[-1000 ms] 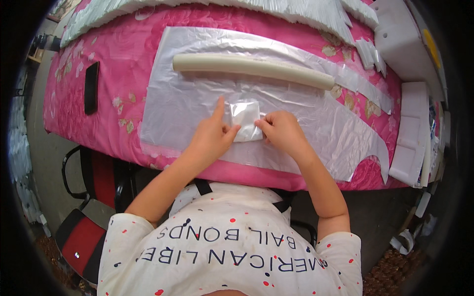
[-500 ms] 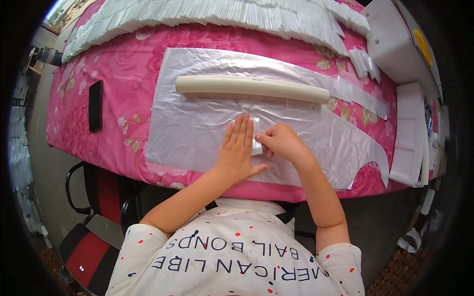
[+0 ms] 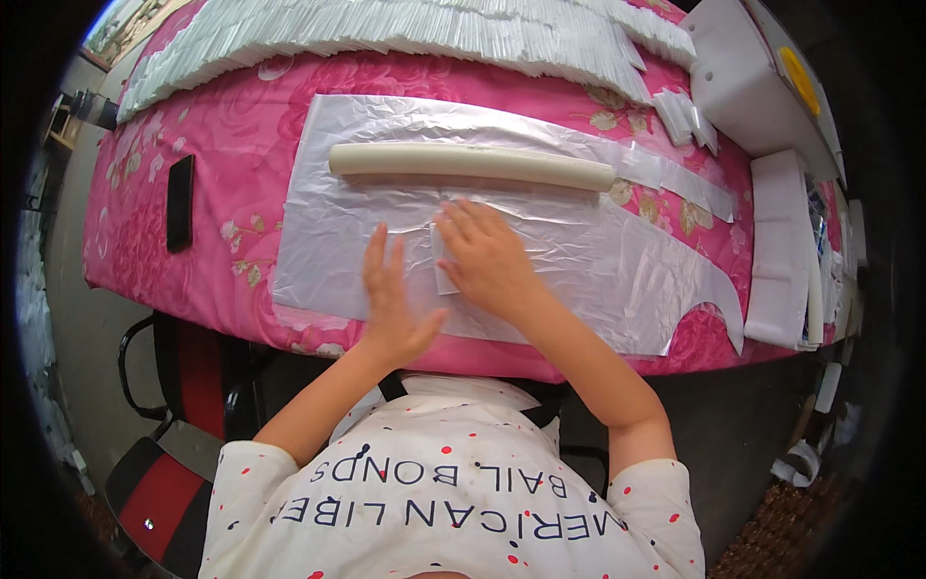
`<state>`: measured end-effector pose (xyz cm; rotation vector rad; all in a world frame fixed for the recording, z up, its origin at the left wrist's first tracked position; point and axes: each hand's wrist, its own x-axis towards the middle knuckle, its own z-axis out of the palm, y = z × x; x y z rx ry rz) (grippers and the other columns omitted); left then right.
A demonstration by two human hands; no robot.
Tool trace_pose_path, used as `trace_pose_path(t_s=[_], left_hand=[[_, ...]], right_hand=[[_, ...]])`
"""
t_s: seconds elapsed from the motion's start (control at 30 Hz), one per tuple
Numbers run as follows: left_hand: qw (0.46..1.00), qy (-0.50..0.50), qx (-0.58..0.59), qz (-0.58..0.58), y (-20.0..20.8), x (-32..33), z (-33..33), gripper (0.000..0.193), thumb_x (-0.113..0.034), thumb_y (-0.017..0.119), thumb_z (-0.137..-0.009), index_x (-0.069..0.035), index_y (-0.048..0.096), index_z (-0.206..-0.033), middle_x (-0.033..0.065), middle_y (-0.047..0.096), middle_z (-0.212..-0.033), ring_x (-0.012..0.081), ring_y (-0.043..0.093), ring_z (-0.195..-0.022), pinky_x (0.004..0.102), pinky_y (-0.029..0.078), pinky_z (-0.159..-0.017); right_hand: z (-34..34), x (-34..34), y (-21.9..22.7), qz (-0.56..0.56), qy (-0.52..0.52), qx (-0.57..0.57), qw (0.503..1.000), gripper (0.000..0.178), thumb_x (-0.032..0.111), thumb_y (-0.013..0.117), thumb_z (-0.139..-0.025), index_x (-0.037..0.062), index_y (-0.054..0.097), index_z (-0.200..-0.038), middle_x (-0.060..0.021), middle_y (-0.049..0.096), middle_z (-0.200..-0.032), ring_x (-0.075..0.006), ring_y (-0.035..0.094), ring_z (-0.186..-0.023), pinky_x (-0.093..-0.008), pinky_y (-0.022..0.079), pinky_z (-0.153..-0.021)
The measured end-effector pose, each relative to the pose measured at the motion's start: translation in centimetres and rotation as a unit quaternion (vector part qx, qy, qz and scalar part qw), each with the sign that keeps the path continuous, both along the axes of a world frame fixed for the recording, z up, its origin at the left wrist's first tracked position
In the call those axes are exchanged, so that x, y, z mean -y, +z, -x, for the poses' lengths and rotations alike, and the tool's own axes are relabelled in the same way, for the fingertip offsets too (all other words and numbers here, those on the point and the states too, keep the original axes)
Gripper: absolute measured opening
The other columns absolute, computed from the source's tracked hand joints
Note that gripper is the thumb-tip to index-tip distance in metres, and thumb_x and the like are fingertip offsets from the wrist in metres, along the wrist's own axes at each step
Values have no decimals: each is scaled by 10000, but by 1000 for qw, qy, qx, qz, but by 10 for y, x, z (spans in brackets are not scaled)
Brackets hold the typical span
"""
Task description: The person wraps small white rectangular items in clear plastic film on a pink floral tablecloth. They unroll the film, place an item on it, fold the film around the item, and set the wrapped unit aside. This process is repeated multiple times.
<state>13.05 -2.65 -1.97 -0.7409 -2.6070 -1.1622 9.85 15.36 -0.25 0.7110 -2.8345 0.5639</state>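
Note:
My right hand (image 3: 490, 259) lies flat with its fingers stretched over a small folded piece of shiny white plastic film (image 3: 445, 278), mostly hidden under the palm. To its left, my left hand (image 3: 391, 304) hovers or rests with fingers apart and nothing in them; motion blurs it slightly. Both hands are over a large sheet of thin silvery-white plastic film (image 3: 323, 232) spread on the table. Beyond my fingers a long cream-coloured pipe (image 3: 473, 164) lies across the sheet.
Rows of folded white plastic packets (image 3: 386, 31) line the far side of the pink flowered tablecloth (image 3: 125, 217). A black phone (image 3: 180, 203) lies left. White foam boxes (image 3: 777, 246) stand at the right. A strip of film (image 3: 666, 174) trails beyond the pipe. Red-and-black chairs (image 3: 159, 497) are at lower left.
My left hand has come off the small folded film and moved left. My right hand has gone from pinching its edge to lying flat on it. The view has shifted slightly.

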Motion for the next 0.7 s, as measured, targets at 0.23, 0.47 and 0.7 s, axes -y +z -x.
trace_pose_path(t_s=[0.23,0.47,0.7], left_hand=[[704,130,607,-346,3,91,-86,298,-174,492,-914,14,542,-1140,132,624,-1035,194,600,-953,305,478,-811],[741,209,537,-346,-16,96,-101,150,-73,517,-884,28,601,-811,84,618,-799,163,618,-705,280,514,-625],[968,-51,244,39,42,55,-39,288,-76,693,-704,-14,644,-981,126,656,-841,249,635,-699,311,489,-635]], right_hand=[[-33,76,-49,117,-16,87,989,691,373,582,-803,28,342,-1351,-239,195,-1443,-368,157,-1355,-477,135,-1094],[-70,108,0,160,147,246,945,516,270,511,-867,36,398,-1313,-237,198,-1436,-383,124,-1357,-497,102,-1087],[-34,6,0,167,203,219,940,159,159,634,-762,56,605,-880,-94,569,-989,-287,475,-1067,-428,309,-977]])
